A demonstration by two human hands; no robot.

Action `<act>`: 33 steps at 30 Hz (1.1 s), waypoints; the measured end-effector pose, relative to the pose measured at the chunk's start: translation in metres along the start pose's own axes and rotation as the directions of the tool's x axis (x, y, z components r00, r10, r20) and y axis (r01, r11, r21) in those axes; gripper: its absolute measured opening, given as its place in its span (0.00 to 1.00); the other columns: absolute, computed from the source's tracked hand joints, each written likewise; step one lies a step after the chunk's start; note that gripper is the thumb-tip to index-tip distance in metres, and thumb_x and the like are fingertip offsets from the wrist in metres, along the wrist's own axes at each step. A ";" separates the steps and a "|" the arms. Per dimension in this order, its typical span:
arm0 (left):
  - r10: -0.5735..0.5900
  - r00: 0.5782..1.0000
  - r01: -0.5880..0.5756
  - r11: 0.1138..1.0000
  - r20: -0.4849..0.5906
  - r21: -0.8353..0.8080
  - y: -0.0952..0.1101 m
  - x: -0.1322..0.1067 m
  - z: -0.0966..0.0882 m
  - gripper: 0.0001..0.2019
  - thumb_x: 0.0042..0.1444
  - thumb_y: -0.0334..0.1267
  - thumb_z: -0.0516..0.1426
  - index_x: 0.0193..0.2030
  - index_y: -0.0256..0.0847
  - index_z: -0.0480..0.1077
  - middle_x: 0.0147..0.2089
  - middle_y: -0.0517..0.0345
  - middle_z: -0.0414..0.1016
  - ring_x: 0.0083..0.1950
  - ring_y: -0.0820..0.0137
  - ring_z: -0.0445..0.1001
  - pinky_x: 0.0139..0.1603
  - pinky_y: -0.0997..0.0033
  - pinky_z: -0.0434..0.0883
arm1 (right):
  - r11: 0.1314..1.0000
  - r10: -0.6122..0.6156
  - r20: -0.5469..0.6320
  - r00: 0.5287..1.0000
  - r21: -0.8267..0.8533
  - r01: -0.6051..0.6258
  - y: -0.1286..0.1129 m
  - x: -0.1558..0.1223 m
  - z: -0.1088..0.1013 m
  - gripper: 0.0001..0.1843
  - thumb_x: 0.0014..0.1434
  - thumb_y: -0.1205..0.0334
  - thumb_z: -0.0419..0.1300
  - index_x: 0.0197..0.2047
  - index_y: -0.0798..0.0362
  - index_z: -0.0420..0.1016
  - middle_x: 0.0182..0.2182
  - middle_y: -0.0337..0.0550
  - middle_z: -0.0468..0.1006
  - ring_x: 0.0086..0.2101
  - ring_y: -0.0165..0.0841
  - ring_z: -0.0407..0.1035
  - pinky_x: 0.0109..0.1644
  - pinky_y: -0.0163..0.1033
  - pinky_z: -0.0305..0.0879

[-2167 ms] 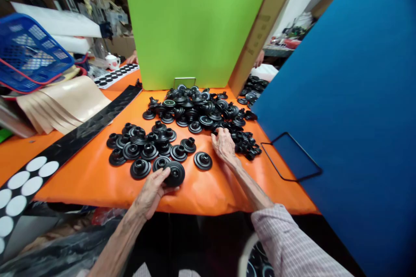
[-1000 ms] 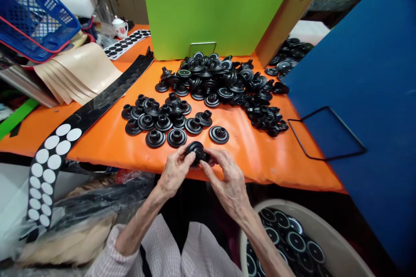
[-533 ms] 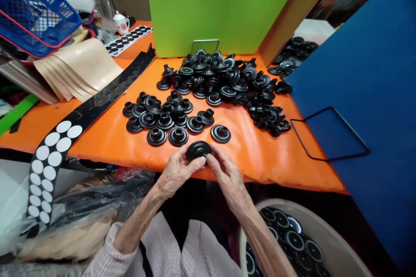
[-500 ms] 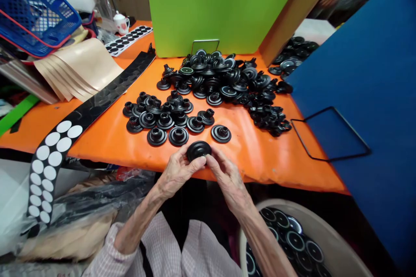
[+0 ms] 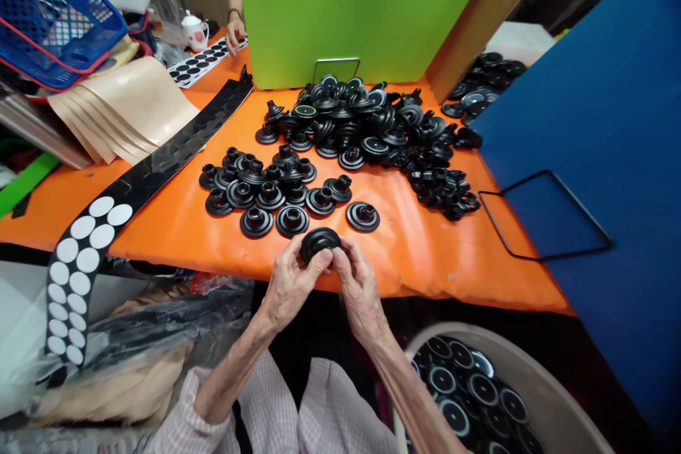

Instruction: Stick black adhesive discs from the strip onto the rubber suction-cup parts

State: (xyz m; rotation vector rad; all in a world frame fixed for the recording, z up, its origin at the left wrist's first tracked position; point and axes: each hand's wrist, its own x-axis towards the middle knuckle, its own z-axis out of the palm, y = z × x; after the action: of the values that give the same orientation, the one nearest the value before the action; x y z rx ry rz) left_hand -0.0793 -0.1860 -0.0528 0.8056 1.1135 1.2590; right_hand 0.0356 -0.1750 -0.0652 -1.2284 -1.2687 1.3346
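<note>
Black rubber cup (image 5: pixel 319 244), grasped by left hand (image 5: pixel 291 284) and right hand (image 5: pixel 359 291), held over near edge of orange sheet (image 5: pixel 175 245), loose cups (image 5: pixel 255 193) laid just beyond, larger heap (image 5: pixel 362 126) behind, beige tub (image 5: pixel 479 332) of discs placed below right

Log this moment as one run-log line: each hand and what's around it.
left hand: holds black rubber part | right hand: holds same part | nearby: matching parts on orange sheet
</note>
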 end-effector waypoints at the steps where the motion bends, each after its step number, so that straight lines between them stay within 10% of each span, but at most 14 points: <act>1: -0.038 0.999 0.039 0.998 0.026 -0.053 0.001 0.001 -0.001 0.19 0.54 0.47 0.61 0.47 0.37 0.71 0.44 0.52 0.77 0.42 0.67 0.75 0.42 0.71 0.73 | 1.000 0.003 0.001 1.000 -0.019 -0.003 0.001 0.000 0.000 0.20 0.61 0.44 0.53 0.47 0.50 0.68 0.43 0.43 0.76 0.44 0.36 0.71 0.49 0.42 0.70; 7: -0.168 0.982 0.179 0.973 0.085 -0.143 0.014 0.006 -0.011 0.19 0.52 0.47 0.62 0.44 0.34 0.74 0.42 0.51 0.76 0.38 0.70 0.72 0.31 0.76 0.70 | 0.893 -0.215 0.059 0.975 -0.391 0.221 -0.013 0.003 -0.018 0.23 0.65 0.47 0.50 0.58 0.49 0.64 0.51 0.49 0.70 0.50 0.39 0.67 0.55 0.52 0.65; 12: -0.195 0.976 0.205 0.972 0.097 -0.111 0.016 0.005 -0.013 0.19 0.52 0.47 0.62 0.47 0.35 0.74 0.45 0.50 0.76 0.39 0.69 0.72 0.33 0.74 0.71 | 0.561 -0.478 0.421 0.771 -0.529 0.637 -0.031 0.011 -0.028 0.16 0.66 0.62 0.52 0.56 0.47 0.67 0.44 0.46 0.74 0.46 0.38 0.67 0.52 0.50 0.66; 15: -0.202 0.975 0.216 0.960 0.092 -0.178 0.015 0.006 -0.008 0.18 0.52 0.45 0.62 0.46 0.35 0.75 0.43 0.50 0.77 0.38 0.69 0.72 0.35 0.73 0.70 | 0.473 -0.555 0.387 0.736 -0.582 0.662 -0.024 0.016 -0.021 0.10 0.65 0.60 0.54 0.48 0.51 0.69 0.37 0.46 0.74 0.40 0.38 0.68 0.46 0.47 0.69; 20: -0.197 0.980 0.192 0.951 0.003 -0.243 0.012 0.010 -0.004 0.14 0.49 0.42 0.63 0.39 0.33 0.76 0.39 0.52 0.78 0.38 0.71 0.72 0.37 0.76 0.68 | 0.578 -0.593 0.138 0.793 -0.613 0.539 -0.007 0.016 -0.012 0.10 0.63 0.53 0.57 0.40 0.51 0.69 0.30 0.42 0.70 0.33 0.36 0.68 0.37 0.42 0.70; 25: -0.236 0.971 0.237 0.956 0.022 -0.171 0.012 0.013 -0.006 0.15 0.51 0.44 0.61 0.41 0.35 0.76 0.39 0.50 0.77 0.32 0.71 0.71 0.28 0.74 0.68 | 0.698 -0.461 0.272 0.845 -0.477 0.534 -0.012 0.017 -0.019 0.13 0.64 0.57 0.55 0.52 0.48 0.67 0.40 0.43 0.74 0.41 0.35 0.70 0.46 0.43 0.70; 33: -0.221 0.975 0.220 0.960 0.016 -0.175 0.016 0.016 -0.004 0.17 0.51 0.45 0.62 0.42 0.34 0.74 0.39 0.50 0.76 0.32 0.72 0.71 0.29 0.75 0.70 | 0.773 -0.450 0.150 0.880 -0.428 0.468 -0.008 0.023 -0.014 0.10 0.61 0.58 0.58 0.46 0.50 0.67 0.36 0.42 0.73 0.37 0.35 0.70 0.42 0.41 0.71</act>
State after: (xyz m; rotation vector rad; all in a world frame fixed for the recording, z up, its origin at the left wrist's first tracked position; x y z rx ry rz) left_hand -0.0889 -0.1678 -0.0423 0.5303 1.0475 1.1526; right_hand 0.0472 -0.1498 -0.0584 -1.0882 -1.8419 0.7215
